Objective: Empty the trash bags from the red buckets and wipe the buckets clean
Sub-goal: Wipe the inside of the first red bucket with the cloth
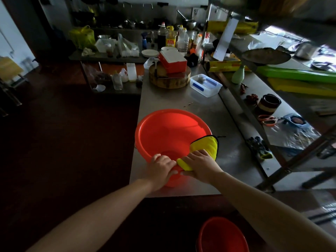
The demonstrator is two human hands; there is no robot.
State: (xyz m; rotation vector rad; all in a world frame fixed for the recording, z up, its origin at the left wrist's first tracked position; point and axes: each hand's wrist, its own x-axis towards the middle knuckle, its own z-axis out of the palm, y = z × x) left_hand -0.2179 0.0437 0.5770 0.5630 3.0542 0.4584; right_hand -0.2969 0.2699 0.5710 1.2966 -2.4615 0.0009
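Observation:
A red bucket (163, 130) stands on the steel counter (200, 106) near its front edge, with no bag inside. My left hand (161, 165) grips the bucket's near rim, fingers curled over the edge. My right hand (201, 165) holds a yellow cloth (207, 145) with a black hem, which is draped over the near right part of the rim, and presses it there. A second red bucket (221, 235) stands on the dark floor below the counter, at the bottom of the view.
On the counter behind the bucket are a clear plastic box (205, 85), a round wooden chopping block (170, 79) with a red box on it, and several bottles (171, 38). A metal shelf rack (272, 124) with clutter runs along the right. Dark floor lies to the left.

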